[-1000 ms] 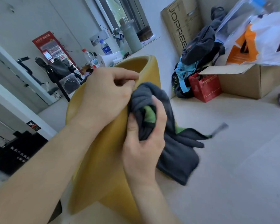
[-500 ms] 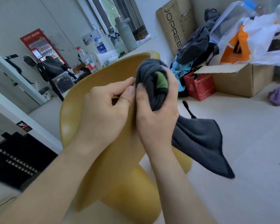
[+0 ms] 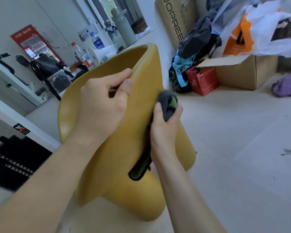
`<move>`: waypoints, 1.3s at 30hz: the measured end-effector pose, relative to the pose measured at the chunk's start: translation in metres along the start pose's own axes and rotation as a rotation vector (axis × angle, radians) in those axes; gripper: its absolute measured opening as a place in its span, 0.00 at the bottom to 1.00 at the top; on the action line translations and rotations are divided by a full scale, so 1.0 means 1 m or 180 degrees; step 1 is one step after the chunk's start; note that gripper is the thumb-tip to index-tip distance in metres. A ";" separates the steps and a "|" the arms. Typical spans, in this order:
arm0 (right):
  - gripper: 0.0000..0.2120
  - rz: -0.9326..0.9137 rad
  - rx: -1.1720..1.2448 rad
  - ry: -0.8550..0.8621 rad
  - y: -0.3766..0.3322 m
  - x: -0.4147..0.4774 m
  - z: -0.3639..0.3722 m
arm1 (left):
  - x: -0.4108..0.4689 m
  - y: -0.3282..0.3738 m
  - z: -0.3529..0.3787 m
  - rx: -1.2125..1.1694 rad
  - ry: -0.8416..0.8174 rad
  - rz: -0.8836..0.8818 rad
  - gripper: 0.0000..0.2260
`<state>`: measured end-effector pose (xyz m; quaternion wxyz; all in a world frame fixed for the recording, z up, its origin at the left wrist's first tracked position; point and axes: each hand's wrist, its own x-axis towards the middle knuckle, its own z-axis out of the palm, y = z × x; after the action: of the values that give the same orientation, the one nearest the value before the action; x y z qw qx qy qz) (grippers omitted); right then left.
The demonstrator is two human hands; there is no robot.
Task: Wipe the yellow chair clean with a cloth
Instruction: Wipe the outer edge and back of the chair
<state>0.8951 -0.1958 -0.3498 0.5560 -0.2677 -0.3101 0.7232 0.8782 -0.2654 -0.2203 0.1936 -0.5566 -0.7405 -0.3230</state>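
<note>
Head cam: left hand [image 3: 104, 105] grips the yellow chair [image 3: 118, 148] by its top rim, right hand [image 3: 165, 130] holds the balled-up dark cloth [image 3: 168, 103] pressed on the outer back — just below. Imo brace w/ the left, wipe in long overlapping strokes — flatter cloth = more contact.

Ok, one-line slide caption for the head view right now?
The left hand grips the yellow chair by its rim while the right hand presses a bunched dark cloth against its outer side.
</note>
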 end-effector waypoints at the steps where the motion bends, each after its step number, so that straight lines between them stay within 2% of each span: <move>1: 0.20 -0.0333 -0.0116 -0.0001 -0.010 -0.005 0.004 | 0.000 -0.001 0.000 -0.0044 0.0011 -0.0006 0.14; 3: 0.18 -0.0727 -0.0233 0.0017 -0.017 -0.005 0.010 | 0.000 -0.001 0.000 -0.0087 0.0020 0.0000 0.14; 4: 0.20 -0.0677 -0.0206 0.0050 -0.010 0.001 0.009 | -0.001 0.000 0.000 -0.0058 0.0014 0.0018 0.14; 6: 0.25 -0.0063 -0.0077 0.0053 0.015 0.016 0.001 | -0.001 0.000 0.000 0.0019 0.0012 0.0076 0.14; 9: 0.33 0.1418 0.0115 0.0194 0.064 0.016 -0.010 | -0.003 0.002 0.001 0.0102 -0.0007 0.0136 0.14; 10: 0.33 0.1624 0.0177 0.0263 0.077 0.012 -0.011 | -0.002 0.003 0.001 0.0139 -0.0020 0.0166 0.15; 12: 0.29 0.1615 0.0213 0.0267 0.077 0.002 -0.007 | 0.000 0.001 0.001 0.0146 0.0003 0.0189 0.15; 14: 0.26 0.1190 0.0022 0.0299 0.055 -0.002 -0.004 | 0.001 0.000 0.001 0.0062 0.0007 0.0142 0.14; 17: 0.21 0.0129 -0.0185 0.0266 -0.003 0.001 0.001 | 0.006 0.001 0.005 -0.0030 0.0016 0.0102 0.14; 21: 0.14 -0.0976 0.0320 0.0024 -0.056 -0.011 0.009 | 0.009 0.002 0.009 -0.0089 0.0024 0.0093 0.11; 24: 0.10 -0.1777 0.0229 -0.0480 -0.076 -0.030 0.026 | 0.006 0.003 0.005 -0.1146 -0.0072 -0.0278 0.09; 25: 0.11 -0.1993 0.0034 -0.0527 -0.078 -0.035 0.031 | 0.005 0.003 0.004 -0.1395 -0.0070 -0.0389 0.09; 27: 0.12 -0.2107 -0.0138 -0.0263 -0.071 -0.028 0.031 | 0.004 0.006 0.001 -0.1397 -0.0185 -0.0460 0.10; 29: 0.13 -0.1695 -0.0006 0.0085 -0.055 -0.010 0.021 | 0.004 0.005 0.001 -0.1122 -0.0347 -0.0414 0.11; 31: 0.14 -0.0761 -0.0062 0.0370 -0.028 0.007 0.008 | 0.003 0.004 0.001 -0.0866 -0.0361 -0.0461 0.15; 33: 0.15 0.0014 -0.0311 0.0434 -0.001 0.016 -0.001 | 0.001 0.005 0.002 -0.0632 -0.0261 -0.0420 0.16; 34: 0.16 0.0224 -0.0473 0.0410 0.009 0.019 -0.005 | 0.000 0.006 0.004 -0.0494 -0.0245 -0.0348 0.16; 36: 0.15 0.0414 -0.0791 0.0271 0.011 0.021 -0.009 | -0.001 0.006 0.004 -0.0325 -0.0216 -0.0230 0.16; 39: 0.09 0.0254 -0.0740 0.0098 -0.013 0.008 -0.010 | 0.001 0.005 0.004 -0.0432 -0.0186 -0.0292 0.16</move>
<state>0.9091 -0.1843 -0.3469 0.4967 -0.3536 -0.3724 0.6997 0.8835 -0.2609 -0.2217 0.1187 -0.5431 -0.7469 -0.3647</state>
